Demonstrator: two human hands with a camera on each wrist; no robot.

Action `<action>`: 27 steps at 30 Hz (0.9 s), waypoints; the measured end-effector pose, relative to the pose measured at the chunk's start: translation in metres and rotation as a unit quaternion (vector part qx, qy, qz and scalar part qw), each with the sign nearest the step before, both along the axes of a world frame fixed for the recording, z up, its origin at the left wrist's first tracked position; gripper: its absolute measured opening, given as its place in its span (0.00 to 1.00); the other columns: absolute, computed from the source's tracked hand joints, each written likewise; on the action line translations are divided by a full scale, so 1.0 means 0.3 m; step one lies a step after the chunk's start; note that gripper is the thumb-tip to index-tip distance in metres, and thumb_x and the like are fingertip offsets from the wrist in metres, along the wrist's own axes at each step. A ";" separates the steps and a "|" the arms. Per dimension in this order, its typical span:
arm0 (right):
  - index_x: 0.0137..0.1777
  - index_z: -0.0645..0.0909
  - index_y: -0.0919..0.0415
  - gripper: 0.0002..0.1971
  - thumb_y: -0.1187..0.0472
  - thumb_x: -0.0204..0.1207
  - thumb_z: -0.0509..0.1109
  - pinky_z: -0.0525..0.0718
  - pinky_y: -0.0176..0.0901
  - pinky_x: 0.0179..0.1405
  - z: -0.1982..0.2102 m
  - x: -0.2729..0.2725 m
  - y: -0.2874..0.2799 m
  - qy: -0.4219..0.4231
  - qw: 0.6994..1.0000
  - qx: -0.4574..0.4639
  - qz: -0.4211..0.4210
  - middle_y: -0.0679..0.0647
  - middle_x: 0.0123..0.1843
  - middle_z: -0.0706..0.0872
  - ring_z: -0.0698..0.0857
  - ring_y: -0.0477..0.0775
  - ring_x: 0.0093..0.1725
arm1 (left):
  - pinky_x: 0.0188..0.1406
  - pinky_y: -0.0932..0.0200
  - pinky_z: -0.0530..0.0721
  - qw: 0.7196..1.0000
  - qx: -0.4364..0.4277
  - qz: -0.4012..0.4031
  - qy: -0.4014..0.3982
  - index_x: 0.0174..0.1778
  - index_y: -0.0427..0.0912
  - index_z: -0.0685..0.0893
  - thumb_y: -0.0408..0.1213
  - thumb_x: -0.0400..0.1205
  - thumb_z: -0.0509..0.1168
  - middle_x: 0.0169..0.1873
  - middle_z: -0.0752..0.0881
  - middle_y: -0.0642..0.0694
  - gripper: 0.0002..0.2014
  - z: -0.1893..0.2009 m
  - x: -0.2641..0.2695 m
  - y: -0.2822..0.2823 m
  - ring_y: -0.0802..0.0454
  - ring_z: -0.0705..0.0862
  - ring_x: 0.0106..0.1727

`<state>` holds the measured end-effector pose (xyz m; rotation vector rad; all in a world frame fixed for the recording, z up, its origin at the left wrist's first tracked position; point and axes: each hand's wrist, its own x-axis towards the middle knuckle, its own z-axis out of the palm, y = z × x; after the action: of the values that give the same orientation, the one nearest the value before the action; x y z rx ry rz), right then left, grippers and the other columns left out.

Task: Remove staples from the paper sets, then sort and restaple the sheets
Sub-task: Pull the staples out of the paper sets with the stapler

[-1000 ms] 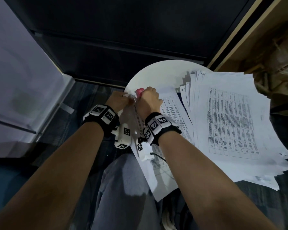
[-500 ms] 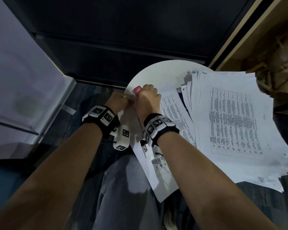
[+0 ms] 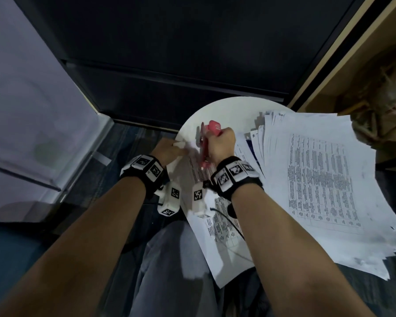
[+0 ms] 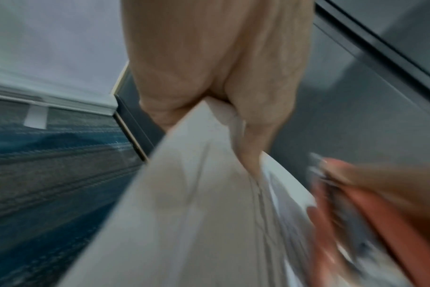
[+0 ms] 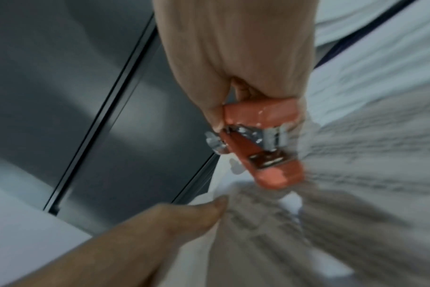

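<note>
My right hand (image 3: 221, 146) grips a red stapler (image 3: 208, 143) (image 5: 263, 143), which hangs apart with its metal parts showing, above the top corner of a printed paper set (image 3: 217, 225). My left hand (image 3: 167, 148) (image 4: 221, 77) pinches that corner of the set (image 4: 184, 194) at the left rim of the round white table (image 3: 226, 113). The set droops off the table edge over my lap. The stapler shows blurred at the right of the left wrist view. My left thumb (image 5: 197, 211) lies on the paper just below the stapler.
A thick fanned stack of printed sheets (image 3: 318, 179) covers the right half of the table and overhangs its edge. A dark cabinet (image 3: 169, 53) stands behind, a pale wall panel (image 3: 32, 110) at left, a wooden shelf (image 3: 364, 88) at right. My grey-trousered knee (image 3: 169, 271) is below.
My right hand has lifted and turned the stapler, so more of its red body and metal shows above the fist. The left hand keeps its pinch on the paper corner.
</note>
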<state>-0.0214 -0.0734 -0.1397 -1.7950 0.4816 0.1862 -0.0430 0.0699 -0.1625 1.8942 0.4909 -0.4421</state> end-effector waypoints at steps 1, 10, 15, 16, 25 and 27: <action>0.58 0.75 0.69 0.11 0.62 0.82 0.67 0.83 0.33 0.30 0.011 -0.015 -0.027 -0.005 1.000 0.019 -0.004 0.60 0.51 0.85 0.85 0.49 0.39 | 0.50 0.55 0.83 1.000 -0.019 -0.006 0.012 0.47 0.33 0.88 0.28 0.73 0.75 0.41 0.87 0.42 0.08 0.012 -0.002 0.003 0.50 0.85 0.41; 0.52 0.71 0.59 0.06 0.63 0.82 0.67 0.88 0.56 0.55 0.074 -0.110 -0.295 -0.057 0.978 0.131 -0.149 0.63 0.56 0.86 0.89 0.59 0.51 | 0.47 0.53 0.82 0.985 -0.025 0.132 -0.108 0.52 0.34 0.83 0.26 0.72 0.75 0.50 0.85 0.41 0.14 0.141 -0.015 0.064 0.43 0.85 0.52; 0.50 0.70 0.61 0.06 0.65 0.82 0.66 0.87 0.37 0.41 0.166 -0.144 -0.378 -0.092 0.973 0.124 -0.173 0.58 0.49 0.86 0.88 0.49 0.41 | 0.46 0.53 0.80 0.996 0.035 0.086 0.000 0.40 0.26 0.82 0.25 0.75 0.73 0.39 0.85 0.39 0.06 0.091 -0.094 -0.055 0.44 0.83 0.42; 0.50 0.69 0.61 0.07 0.66 0.82 0.66 0.87 0.35 0.38 0.184 -0.155 -0.396 -0.105 0.972 0.120 -0.175 0.58 0.47 0.86 0.88 0.47 0.39 | 0.46 0.52 0.80 0.995 0.074 0.070 -0.008 0.40 0.26 0.82 0.25 0.76 0.72 0.39 0.86 0.38 0.06 0.091 -0.104 -0.080 0.42 0.84 0.42; 0.49 0.72 0.54 0.09 0.58 0.77 0.71 0.84 0.61 0.60 0.306 -0.235 -0.569 -0.136 0.959 0.086 -0.233 0.63 0.55 0.86 0.87 0.63 0.53 | 0.54 0.53 0.86 0.907 0.116 0.111 -0.389 0.55 0.35 0.86 0.35 0.80 0.68 0.50 0.89 0.44 0.10 0.552 -0.033 -0.071 0.46 0.89 0.51; 0.46 0.71 0.50 0.09 0.56 0.76 0.71 0.85 0.65 0.58 0.320 -0.249 -0.591 -0.142 0.959 0.084 -0.231 0.65 0.54 0.86 0.88 0.65 0.52 | 0.50 0.44 0.88 0.897 0.066 0.124 -0.420 0.50 0.35 0.87 0.36 0.77 0.69 0.47 0.90 0.41 0.09 0.626 -0.031 -0.069 0.44 0.90 0.48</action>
<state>-0.0960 -0.2506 -0.0438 -1.4664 0.6419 -0.3419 -0.0521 0.0491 0.0251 1.9067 0.1659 0.5891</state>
